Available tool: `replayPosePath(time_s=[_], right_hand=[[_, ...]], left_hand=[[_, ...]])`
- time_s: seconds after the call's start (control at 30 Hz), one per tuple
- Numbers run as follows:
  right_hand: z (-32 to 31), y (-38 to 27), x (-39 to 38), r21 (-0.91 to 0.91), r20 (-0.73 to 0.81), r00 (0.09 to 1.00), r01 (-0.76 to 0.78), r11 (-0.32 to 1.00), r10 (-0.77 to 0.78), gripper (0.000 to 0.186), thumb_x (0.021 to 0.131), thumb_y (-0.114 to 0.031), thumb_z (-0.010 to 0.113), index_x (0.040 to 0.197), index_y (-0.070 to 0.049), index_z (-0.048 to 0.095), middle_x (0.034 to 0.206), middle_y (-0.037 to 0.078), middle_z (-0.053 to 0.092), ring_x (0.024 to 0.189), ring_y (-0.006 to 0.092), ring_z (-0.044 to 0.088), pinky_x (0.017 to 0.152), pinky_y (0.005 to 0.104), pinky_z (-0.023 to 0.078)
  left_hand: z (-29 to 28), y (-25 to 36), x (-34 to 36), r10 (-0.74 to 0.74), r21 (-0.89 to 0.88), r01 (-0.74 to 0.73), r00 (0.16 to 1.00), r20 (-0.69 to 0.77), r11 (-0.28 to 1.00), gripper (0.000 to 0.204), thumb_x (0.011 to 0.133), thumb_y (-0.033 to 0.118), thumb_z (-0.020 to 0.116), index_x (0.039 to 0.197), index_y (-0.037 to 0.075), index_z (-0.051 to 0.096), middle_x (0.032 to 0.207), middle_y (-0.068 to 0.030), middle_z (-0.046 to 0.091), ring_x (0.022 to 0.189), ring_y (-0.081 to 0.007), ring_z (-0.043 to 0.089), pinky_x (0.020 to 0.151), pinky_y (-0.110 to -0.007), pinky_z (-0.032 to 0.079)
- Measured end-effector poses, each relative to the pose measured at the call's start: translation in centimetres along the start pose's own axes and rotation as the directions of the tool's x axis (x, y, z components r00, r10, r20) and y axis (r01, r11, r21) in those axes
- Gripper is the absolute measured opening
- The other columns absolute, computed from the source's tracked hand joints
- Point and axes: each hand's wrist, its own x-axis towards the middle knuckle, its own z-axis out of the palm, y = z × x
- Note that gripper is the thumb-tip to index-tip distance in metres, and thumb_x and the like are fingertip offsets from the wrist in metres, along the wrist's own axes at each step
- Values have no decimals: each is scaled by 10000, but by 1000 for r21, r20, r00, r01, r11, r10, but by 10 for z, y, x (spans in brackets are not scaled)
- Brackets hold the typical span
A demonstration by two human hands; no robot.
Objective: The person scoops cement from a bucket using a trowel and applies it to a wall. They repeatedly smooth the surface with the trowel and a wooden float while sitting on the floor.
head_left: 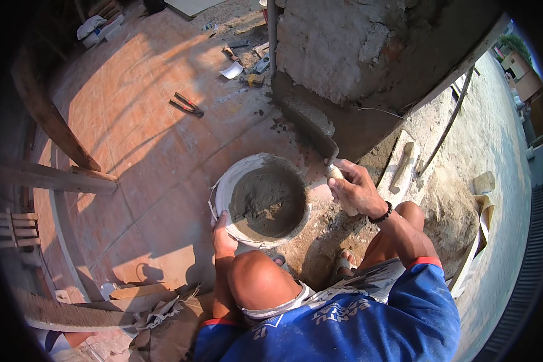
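Observation:
My right hand [356, 190] grips the pale wooden handle of a trowel [309, 123], whose long blade reaches up against the wet grey mortar at the base of a rough plastered column [335, 42]. Just left of it, my left hand [224, 235] holds the side of a round white bucket [223, 187], its fingertips at the rim. Grey wet mortar [265, 205] fills much of the bucket, with a lumpy patch in the middle.
Pliers [187, 107] lie on the orange tiled floor [133, 84]. Several tools and scraps [241, 63] sit behind. Wooden posts [60, 120] stand at left. A wooden float [404, 166] rests on a board at right, near rubble [452, 223]. Torn paper sacks [163, 326] lie lower left.

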Motion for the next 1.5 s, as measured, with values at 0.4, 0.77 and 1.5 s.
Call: replayPosePath(time_s=[0.4, 0.77, 1.5], right_hand=[[-37, -31, -16, 227, -361, 928, -9, 974, 93, 415, 928, -135, 620, 1301, 5, 504, 824, 85, 624, 617, 148, 594, 527, 278, 506], [-16, -11, -87, -256, -402, 914, -47, 966, -62, 318, 951, -153, 570, 1195, -4, 430, 792, 54, 552, 593, 102, 542, 495, 226, 447], [-35, -44, -50, 45, -447, 892, -58, 997, 72, 337, 933, -152, 605, 1216, -24, 473, 796, 88, 617, 606, 135, 597, 485, 247, 488]], left_hand=[[20, 8, -11, 46, 78, -40, 996, -77, 996, 513, 896, 146, 627, 1375, 60, 466, 1323, -102, 519, 1192, -284, 518, 995, -443, 453], [42, 13, -27, 92, 85, -86, 994, -66, 993, 478, 907, 135, 598, 1357, 33, 472, 1264, -123, 547, 1151, -276, 545, 979, -421, 461], [22, 0, -14, 138, 119, -137, 990, -5, 983, 485, 901, 178, 615, 1355, 53, 501, 1266, -75, 558, 1173, -206, 501, 1023, -349, 374]])
